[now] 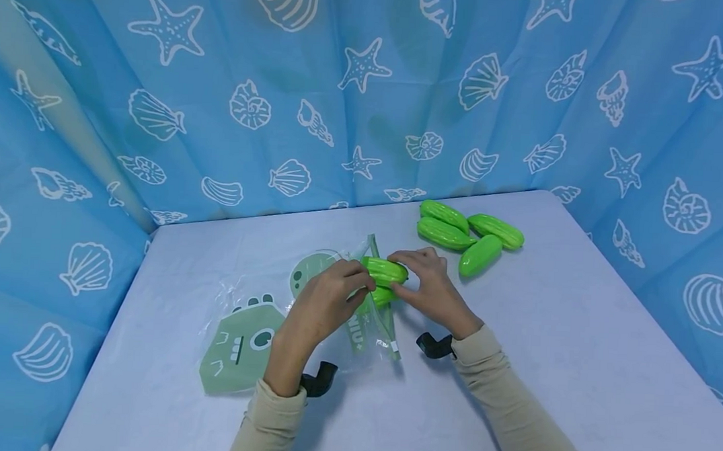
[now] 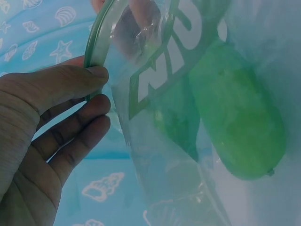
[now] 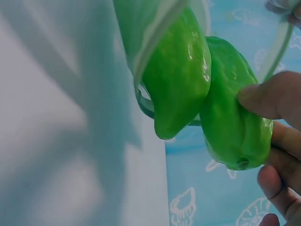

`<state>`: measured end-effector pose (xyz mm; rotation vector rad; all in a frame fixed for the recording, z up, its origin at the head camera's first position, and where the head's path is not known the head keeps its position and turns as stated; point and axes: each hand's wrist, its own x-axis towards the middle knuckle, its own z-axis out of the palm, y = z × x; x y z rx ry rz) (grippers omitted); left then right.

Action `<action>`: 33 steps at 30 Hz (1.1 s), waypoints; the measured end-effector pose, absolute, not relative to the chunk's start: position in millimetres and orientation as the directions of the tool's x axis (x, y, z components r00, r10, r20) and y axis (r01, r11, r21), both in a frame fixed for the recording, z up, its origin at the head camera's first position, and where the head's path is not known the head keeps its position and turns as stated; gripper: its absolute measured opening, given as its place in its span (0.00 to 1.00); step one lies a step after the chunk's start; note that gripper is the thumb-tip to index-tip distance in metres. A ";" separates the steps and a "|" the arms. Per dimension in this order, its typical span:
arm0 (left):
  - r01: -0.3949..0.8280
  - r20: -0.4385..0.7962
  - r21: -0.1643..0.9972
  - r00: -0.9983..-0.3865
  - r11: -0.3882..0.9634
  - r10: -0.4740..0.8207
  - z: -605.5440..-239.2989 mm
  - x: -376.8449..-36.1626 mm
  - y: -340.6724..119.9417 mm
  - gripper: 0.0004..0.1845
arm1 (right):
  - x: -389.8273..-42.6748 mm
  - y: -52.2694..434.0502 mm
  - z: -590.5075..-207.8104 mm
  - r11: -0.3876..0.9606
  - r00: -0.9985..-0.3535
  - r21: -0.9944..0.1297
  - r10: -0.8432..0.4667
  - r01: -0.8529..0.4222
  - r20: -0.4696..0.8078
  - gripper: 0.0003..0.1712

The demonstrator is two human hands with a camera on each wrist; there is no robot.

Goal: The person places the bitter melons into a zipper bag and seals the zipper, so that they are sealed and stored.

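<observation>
The left hand (image 1: 328, 298) is pinching the clear bag's (image 1: 363, 320) rim open while the right hand (image 1: 434, 289) is gripping a green gourd (image 1: 385, 270), probably best fed in end-first.

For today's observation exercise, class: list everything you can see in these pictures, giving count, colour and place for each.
Toy cucumbers at the bag: two, glossy green, at the bag's mouth between the hands.
Loose toy cucumbers: four, green, grouped on the table's far right.
Zip bag: one, clear with green dinosaur print and green rim, lying on the table at centre left.
Table: one, pale lilac cover.
Curtain: blue with white shells and starfish, behind and at both sides.
Left hand: holds the bag's green rim.
Right hand: grips one cucumber.
Sleeves: two, beige.
</observation>
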<state>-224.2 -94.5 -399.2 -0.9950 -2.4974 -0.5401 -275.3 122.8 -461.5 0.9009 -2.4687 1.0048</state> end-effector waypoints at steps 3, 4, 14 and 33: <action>0.715 0.497 0.204 -0.664 0.669 0.559 -399.5 -224.7 -94.0 0.08 | -275.3 118.1 -464.3 0.565 -0.724 -0.461 -0.452 -0.684 0.520 0.26; 0.716 0.499 0.207 -0.663 0.666 0.558 -399.8 -225.0 -93.8 0.08 | -275.2 116.4 -465.2 0.570 -0.719 -0.447 -0.459 -0.689 0.522 0.26; 0.725 0.506 0.220 -0.657 0.653 0.559 -401.0 -224.4 -92.7 0.08 | -274.3 101.2 -477.4 0.603 -0.711 -0.401 -0.459 -0.690 0.533 0.24; 0.722 0.509 0.206 -0.656 0.661 0.557 -401.5 -226.4 -93.2 0.07 | -281.3 129.2 -460.2 0.644 -0.778 -0.487 -0.292 -0.590 0.557 0.19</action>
